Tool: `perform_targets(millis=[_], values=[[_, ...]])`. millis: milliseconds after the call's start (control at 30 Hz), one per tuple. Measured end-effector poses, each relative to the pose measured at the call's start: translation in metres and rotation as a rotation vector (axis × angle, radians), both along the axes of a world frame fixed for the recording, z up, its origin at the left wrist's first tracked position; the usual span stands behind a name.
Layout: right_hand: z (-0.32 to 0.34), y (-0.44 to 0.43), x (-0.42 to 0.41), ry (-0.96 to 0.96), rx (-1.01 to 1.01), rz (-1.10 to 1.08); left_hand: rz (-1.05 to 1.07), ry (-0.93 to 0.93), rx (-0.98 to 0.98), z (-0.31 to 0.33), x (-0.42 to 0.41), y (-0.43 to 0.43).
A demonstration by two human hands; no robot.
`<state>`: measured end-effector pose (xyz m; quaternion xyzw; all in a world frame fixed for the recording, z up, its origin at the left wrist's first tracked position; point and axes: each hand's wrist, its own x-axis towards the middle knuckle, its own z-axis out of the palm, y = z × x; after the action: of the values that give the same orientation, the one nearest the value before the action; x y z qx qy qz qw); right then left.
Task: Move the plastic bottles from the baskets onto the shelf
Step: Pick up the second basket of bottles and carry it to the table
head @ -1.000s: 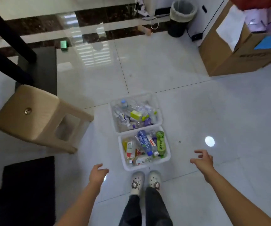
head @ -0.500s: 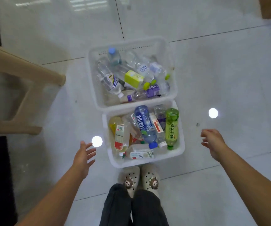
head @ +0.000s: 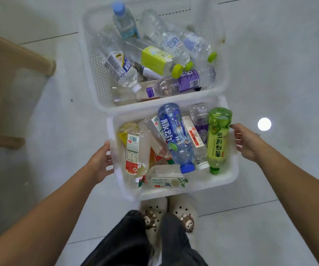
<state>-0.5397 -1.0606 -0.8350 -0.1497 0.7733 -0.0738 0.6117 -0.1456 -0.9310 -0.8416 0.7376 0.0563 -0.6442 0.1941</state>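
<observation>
2 baskets, 2 hands, 2 clogs, 1 stool.

Two white baskets of bottles sit on the tiled floor. The far basket is at 12 o'clock of the near basket, and their rims touch. The left hand touches the near basket's wall at 9 o'clock. The right hand meets its rim at 3 o'clock, beside a green bottle. A stool stands at 10 o'clock.

- Baskets: white plastic, smooth, half-matt.
- Bottles: clear glossy plastic.
- Floor: glossy tiles.
- Stool at nine o'clock: beige matt plastic.
- Trousers: dark matt cloth.
</observation>
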Motion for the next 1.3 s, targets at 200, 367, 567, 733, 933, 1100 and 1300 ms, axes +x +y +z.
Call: perform_targets(millis=[200,367,567,733,933,1100,1300], values=[[0.021,0.003,0.012,-0.057,0.034,-0.142,0.011,-0.012,0.051,0.017,-0.006,-0.005],[0.071,0.015,0.02,-0.088,-0.002,-0.178,0.096,-0.09,0.108,0.06,-0.021,0.006],[0.155,0.028,0.019,-0.155,-0.12,-0.314,0.076,-0.169,-0.002,0.147,-0.031,0.023],[0.281,0.027,0.02,-0.109,-0.109,-0.288,0.07,-0.164,-0.036,0.265,-0.018,0.014],[0.442,0.047,0.018,-0.116,-0.108,-0.305,0.134,-0.165,-0.14,0.431,-0.02,0.039],[0.537,0.069,0.016,-0.077,-0.145,-0.23,0.164,-0.163,-0.172,0.531,-0.028,0.083],[0.606,0.127,0.026,-0.021,-0.12,-0.189,0.193,-0.132,-0.127,0.585,-0.03,0.154]])
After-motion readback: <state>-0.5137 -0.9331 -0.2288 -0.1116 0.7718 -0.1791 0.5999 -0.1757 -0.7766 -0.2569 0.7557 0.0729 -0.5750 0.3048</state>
